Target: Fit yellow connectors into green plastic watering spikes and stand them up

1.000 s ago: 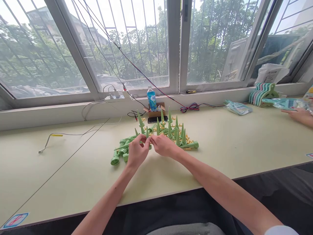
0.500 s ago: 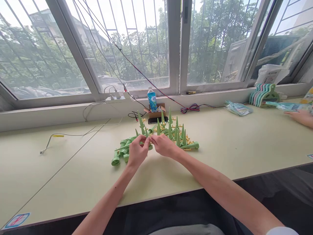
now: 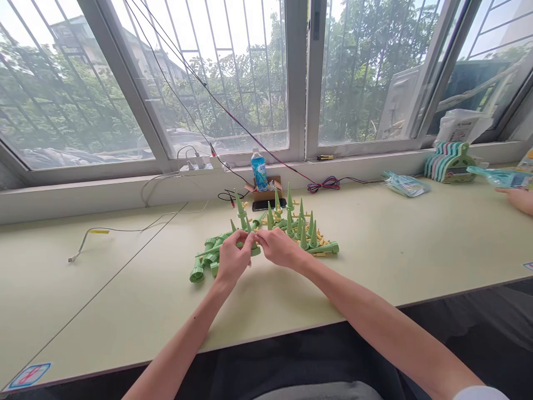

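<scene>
Both my hands meet over a heap of green cone-shaped plastic spikes (image 3: 291, 228) on a pale green table (image 3: 125, 300). My left hand (image 3: 232, 260) is closed, fingers pinched on a green spike piece (image 3: 255, 250) in front of it. My right hand (image 3: 278, 245) is closed too, its fingertips pinching the same piece from the right. Several spikes stand upright behind my hands; others lie on their sides to the left (image 3: 204, 261). Small yellow parts (image 3: 320, 240) lie among them.
A water bottle (image 3: 259, 170), a small cardboard box (image 3: 267, 189) and a black phone (image 3: 266, 204) sit behind the heap. Cables (image 3: 125, 228) trail left along the table. At far right another person's hand (image 3: 518, 199) holds a plastic packet; coloured hangers (image 3: 447, 161) stand near it.
My hands have stayed together on the green piece with only small finger movements. The other person's hand at far right has lifted its packet slightly.
</scene>
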A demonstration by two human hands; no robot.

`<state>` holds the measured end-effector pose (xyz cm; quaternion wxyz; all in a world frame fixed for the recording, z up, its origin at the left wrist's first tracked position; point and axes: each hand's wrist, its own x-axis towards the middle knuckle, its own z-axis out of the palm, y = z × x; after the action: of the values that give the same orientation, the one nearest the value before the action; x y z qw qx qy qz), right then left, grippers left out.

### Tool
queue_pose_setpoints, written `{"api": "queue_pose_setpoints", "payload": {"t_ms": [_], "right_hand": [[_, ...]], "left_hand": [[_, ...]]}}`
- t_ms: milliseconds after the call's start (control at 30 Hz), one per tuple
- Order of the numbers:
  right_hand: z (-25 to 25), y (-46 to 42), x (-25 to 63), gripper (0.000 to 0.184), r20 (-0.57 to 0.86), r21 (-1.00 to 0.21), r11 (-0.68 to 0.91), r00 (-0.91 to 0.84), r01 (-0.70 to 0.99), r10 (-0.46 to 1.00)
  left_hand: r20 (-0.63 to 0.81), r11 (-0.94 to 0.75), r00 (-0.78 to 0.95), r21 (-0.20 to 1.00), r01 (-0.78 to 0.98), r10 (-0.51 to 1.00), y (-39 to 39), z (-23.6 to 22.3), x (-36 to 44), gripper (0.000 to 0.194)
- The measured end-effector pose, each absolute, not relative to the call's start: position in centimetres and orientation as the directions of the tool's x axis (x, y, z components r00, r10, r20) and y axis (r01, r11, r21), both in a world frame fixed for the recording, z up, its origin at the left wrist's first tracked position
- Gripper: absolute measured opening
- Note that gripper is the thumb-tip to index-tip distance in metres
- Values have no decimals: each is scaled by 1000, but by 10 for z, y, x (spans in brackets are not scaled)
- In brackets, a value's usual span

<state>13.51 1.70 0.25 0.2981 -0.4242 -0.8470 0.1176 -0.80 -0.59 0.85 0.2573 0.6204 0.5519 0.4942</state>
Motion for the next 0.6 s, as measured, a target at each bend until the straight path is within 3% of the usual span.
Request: {"api": "queue_pose_setpoints", "payload": {"t_ms": [600], "right_hand": [[7,10,136,28,358,-405,587,-468,701,808]], "left_hand": [[384,-299,-49,787,540,922,-5,5,-9,28]]}}
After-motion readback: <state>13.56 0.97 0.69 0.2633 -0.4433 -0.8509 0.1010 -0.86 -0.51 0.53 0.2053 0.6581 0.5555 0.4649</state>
